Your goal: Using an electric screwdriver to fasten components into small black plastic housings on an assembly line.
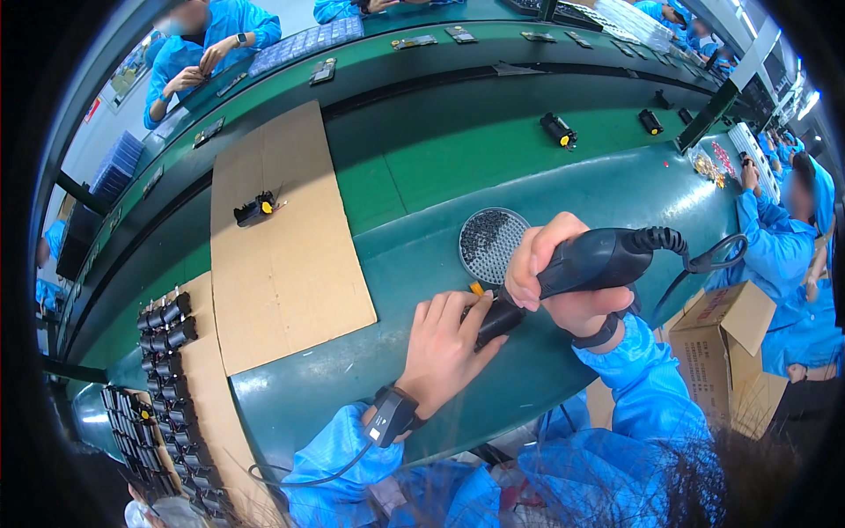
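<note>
Where one round screw tray point(489, 239) sits, right hand point(563, 282) fingers clenched around one electric screwdriver point(591, 262), left hand point(444, 343) grasping one black part point(480, 304).

Black electric screwdriver point(572, 268), tilted, tip down

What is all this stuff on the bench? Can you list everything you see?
electric screwdriver: one, black, coiled cable, in the right hand
small part: one, black with yellow, under the left hand
round screw tray: one, grey, behind the hands
cardboard sheet: one, brown, on the green bench
loose part: one, black and yellow, on the cardboard
finished parts: many, black, rows at far left
cardboard box: one, brown, at right
co-workers: several, blue coats
left hand: one, holding the small part
right hand: one, gripping the screwdriver
</note>
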The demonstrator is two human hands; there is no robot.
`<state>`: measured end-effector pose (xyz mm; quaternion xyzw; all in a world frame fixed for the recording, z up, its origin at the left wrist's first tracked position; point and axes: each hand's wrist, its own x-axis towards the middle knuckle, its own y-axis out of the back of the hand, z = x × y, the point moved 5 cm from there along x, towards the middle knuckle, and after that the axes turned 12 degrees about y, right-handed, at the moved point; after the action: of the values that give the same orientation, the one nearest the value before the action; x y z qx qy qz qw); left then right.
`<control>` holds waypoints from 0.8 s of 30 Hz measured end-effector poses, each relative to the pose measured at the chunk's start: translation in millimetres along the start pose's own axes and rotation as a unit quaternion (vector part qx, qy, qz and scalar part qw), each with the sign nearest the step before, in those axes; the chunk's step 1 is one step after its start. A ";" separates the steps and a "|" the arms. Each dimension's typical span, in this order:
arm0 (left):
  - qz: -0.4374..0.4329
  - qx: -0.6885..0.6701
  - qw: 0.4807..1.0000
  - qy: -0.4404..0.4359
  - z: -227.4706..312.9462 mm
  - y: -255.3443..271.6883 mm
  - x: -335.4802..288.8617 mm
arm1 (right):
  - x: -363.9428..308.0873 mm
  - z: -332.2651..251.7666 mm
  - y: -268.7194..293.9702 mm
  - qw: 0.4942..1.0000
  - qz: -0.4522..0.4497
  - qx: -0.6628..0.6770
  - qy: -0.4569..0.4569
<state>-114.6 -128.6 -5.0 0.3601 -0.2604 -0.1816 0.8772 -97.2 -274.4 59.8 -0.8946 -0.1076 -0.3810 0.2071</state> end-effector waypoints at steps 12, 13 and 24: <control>0.001 -0.005 1.000 0.004 0.4 -0.7 -0.8 | -1.9 3.4 -2.4 0.999 0.025 -0.012 -0.040; 0.000 -0.005 1.000 0.004 0.1 -0.4 -0.5 | -1.7 4.1 -1.9 0.999 0.025 -0.012 -0.041; -0.001 -0.012 1.000 -0.002 2.6 2.9 0.6 | -5.9 12.4 -2.3 0.996 0.004 0.047 -0.080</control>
<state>-115.3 -128.3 -1.1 0.3497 -0.2594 -0.1862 0.8807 -94.1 -266.9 48.5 -0.9119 -0.1378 -0.3019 0.2414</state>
